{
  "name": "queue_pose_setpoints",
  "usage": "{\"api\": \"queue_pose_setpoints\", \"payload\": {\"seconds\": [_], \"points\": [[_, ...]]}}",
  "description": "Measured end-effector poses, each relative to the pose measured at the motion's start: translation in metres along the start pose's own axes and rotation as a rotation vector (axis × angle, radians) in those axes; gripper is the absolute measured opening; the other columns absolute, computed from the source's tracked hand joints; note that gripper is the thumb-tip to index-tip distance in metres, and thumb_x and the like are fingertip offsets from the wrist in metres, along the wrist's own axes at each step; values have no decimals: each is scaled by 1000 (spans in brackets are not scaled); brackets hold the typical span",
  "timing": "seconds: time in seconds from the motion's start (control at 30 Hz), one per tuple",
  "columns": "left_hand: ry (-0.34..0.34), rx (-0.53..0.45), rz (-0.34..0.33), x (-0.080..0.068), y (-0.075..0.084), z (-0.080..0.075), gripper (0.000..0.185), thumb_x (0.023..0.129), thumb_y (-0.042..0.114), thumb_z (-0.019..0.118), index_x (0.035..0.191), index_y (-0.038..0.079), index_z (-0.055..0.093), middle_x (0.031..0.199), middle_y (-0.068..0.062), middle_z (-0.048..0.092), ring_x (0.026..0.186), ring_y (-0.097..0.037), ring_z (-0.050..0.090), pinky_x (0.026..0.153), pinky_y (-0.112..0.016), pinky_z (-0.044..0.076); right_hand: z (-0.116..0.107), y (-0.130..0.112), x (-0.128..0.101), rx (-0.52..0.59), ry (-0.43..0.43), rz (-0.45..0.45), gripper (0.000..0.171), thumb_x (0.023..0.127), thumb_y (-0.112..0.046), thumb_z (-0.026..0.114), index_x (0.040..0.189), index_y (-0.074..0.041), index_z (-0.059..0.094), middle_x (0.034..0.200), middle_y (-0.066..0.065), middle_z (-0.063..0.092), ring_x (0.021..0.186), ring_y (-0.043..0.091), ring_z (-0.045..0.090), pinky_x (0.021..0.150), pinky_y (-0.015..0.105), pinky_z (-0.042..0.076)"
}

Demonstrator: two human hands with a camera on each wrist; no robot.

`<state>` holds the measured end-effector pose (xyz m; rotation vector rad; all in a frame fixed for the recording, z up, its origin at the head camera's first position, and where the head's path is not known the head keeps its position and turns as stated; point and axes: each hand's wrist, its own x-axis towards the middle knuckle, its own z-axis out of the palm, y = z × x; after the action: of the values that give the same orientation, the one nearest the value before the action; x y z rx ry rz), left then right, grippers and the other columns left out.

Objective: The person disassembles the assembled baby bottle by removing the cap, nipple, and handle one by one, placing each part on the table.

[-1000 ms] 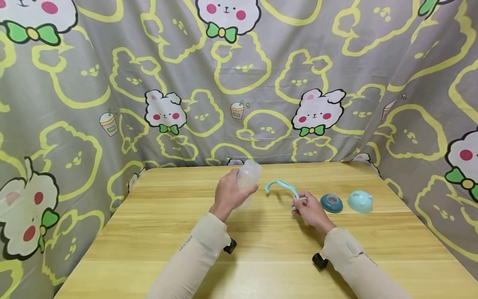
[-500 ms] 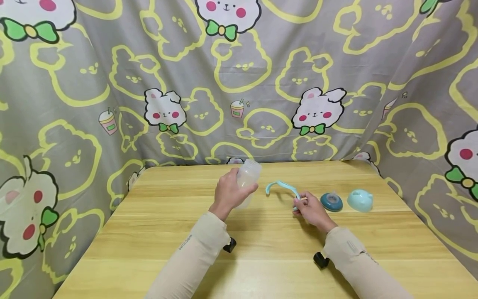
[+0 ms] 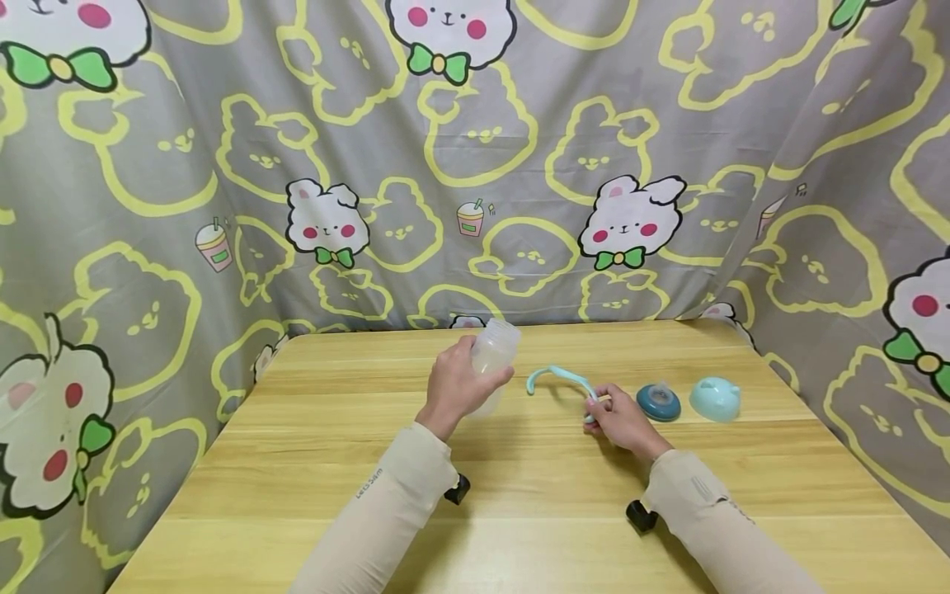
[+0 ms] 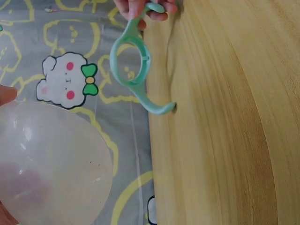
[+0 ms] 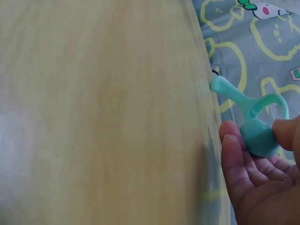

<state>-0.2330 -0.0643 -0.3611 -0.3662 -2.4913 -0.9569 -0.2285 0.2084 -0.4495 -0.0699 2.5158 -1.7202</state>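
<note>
A clear, frosted plastic baby bottle without a lid [image 3: 493, 353] is gripped by the left hand [image 3: 454, 386], whose fingers are curled round its body; the bottle is held tilted above the light wooden table [image 3: 519, 495], mouth upward and away from the person. In the left wrist view the rounded base of the bottle [image 4: 51, 164] fills the lower left corner. A pale teal plastic handle ring with two curved arms [image 3: 562, 379] is pinched at one arm by the thumb and fingertips of the right hand [image 3: 622, 421], just to the right of the bottle. Its far arm tip touches the table top, as the left wrist view shows [image 4: 133, 70]. Just beside the right hand a dark teal round collar with a clear nipple [image 3: 659, 402] lies on the table, and next to it a pale teal domed cap [image 3: 716, 398]. A grey cloth printed with yellow and white bears [image 3: 519, 165] is hung behind and around the table.
</note>
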Motion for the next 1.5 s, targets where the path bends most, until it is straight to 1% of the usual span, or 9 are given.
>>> {"api": "queue_pose_setpoints", "payload": {"seconds": [0.37,0.6,0.73,1.0,1.2,1.5], "points": [[8,-5,16,2,0,1,62,71,44,79,115,5,62,92,-9,66,74,-24,61,59,-36,48,-5,3,1,-23,11,-1,29,102,-13,47,124,6,41,92,17,64,80,23,67,71,32,55],[-3,17,14,-1,-2,1,62,71,45,79,115,4,62,92,-10,66,75,-25,61,59,-36,48,-4,5,1,-19,-12,40,37,100,-9,51,130,8,37,94,18,60,81,23,68,72,33,55],[6,17,23,-1,-2,1,61,70,44,79,114,4,62,92,-10,66,74,-25,61,60,-36,48,-5,5,1,-31,-19,40,39,100,-8,51,132,9,35,95,20,59,81,23,68,72,33,55],[-14,27,6,1,-1,1,64,71,45,79,116,4,62,93,-10,66,75,-25,61,60,-37,48,-6,6,3,-43,-8,61,41,99,-7,53,133,8,36,97,20,59,79,22,69,70,33,55],[-17,22,0,1,-1,2,63,71,45,79,115,4,62,93,-10,66,76,-25,61,61,-37,48,-6,6,4,-60,-5,69,42,98,-8,54,133,7,37,95,18,59,76,21,69,68,32,55],[-18,24,-15,1,-1,1,63,71,45,80,116,4,62,93,-10,66,76,-24,61,62,-37,48,-7,6,4,-50,-11,70,43,98,-8,55,133,8,37,96,19,59,76,20,69,68,33,55]]}}
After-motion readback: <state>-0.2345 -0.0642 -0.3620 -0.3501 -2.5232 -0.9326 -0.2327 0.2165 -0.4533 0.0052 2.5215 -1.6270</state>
